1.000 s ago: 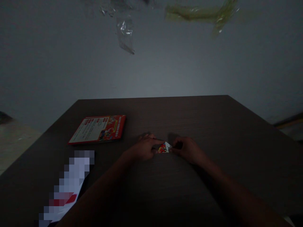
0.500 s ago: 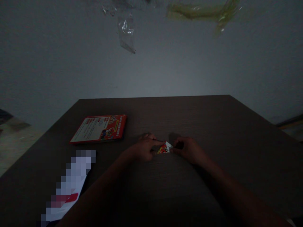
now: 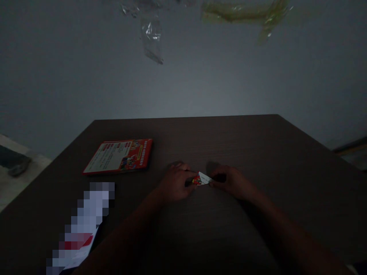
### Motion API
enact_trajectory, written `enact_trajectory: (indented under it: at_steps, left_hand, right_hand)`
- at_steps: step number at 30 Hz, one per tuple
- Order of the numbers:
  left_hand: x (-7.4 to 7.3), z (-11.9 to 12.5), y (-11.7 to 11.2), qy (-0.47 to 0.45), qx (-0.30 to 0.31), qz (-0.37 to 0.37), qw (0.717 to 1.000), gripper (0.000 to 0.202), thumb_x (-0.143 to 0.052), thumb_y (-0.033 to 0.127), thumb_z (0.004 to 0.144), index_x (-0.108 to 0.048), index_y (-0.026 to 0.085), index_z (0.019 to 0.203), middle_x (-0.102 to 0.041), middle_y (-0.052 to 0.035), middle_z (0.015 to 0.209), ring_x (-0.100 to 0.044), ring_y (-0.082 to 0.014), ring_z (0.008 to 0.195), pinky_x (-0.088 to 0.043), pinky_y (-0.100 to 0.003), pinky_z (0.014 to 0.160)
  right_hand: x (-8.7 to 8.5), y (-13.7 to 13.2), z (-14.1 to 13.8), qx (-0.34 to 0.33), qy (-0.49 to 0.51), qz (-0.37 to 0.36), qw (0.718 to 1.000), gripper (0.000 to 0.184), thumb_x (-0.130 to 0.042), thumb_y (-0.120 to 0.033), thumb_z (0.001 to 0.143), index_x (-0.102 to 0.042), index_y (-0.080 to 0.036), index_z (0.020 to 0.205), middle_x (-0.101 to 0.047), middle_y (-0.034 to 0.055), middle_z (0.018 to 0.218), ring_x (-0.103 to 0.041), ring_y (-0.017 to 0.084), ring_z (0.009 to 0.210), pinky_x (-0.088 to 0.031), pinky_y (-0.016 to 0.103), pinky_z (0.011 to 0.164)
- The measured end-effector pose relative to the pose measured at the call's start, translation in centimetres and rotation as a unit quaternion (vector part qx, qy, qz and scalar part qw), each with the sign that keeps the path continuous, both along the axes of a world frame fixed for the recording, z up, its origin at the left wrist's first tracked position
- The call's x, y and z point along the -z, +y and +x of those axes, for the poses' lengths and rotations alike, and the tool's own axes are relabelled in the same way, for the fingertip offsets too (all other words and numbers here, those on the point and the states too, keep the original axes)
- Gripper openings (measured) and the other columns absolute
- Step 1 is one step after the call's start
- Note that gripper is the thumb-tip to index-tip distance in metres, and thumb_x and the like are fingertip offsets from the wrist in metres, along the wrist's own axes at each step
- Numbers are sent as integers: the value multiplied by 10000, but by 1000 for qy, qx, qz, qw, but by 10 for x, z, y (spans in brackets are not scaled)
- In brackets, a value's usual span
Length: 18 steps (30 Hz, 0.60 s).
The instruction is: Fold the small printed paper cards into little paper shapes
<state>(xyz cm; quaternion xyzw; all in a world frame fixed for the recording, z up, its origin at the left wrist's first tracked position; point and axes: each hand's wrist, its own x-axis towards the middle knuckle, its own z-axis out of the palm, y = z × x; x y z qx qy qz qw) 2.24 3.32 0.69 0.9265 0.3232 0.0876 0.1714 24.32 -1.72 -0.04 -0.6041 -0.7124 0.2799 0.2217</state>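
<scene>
Between my hands on the dark table (image 3: 200, 137) is a small folded paper (image 3: 204, 178), colourful red print on its left part and a white pointed flap on its right. My left hand (image 3: 175, 184) grips its left side, index finger at the upper edge and thumb at the lower edge. With thumb and finger pinched together, my right hand (image 3: 233, 182) holds the tip of the white flap. The fingertips cover both ends of the paper, and the picture is dim.
A flat red booklet or box (image 3: 119, 156) with printed pictures and text lies at the left. Nearer to me, a whitish pixelated item (image 3: 91, 214) lies beside my left forearm. The wall (image 3: 186, 84) stands behind the table. Someone's shoe (image 3: 19, 167) shows on the floor at far left.
The white flap now looks longer and reaches further right, with less red print showing. My left thumb has moved right along the lower edge. A leg and shoe have come into view at left.
</scene>
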Motion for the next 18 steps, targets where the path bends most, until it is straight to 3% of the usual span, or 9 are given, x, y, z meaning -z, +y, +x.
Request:
enact_trajectory:
  at_steps: [12, 18]
  left_hand:
    - [-1, 1, -3, -8, 20, 10, 1000, 328, -432, 330, 876, -591, 221, 1141, -589, -60, 893, -529, -200, 869, -396, -329, 791]
    - [3, 1, -2, -12, 13, 21, 1000, 287, -451, 339, 865, -628, 212, 1052, -598, -58, 864, -538, -200, 847, -405, -325, 764]
  right_hand:
    - [2, -1, 0, -35, -34, 46, 998, 134, -607, -277, 777, -695, -210, 854, -660, 32, 840, -591, 167, 759, -417, 280, 697]
    - [4, -1, -2, -36, -31, 53, 997, 124, -604, -260, 773, -688, -205, 844, -662, 37, 842, -587, 175, 778, -419, 290, 705]
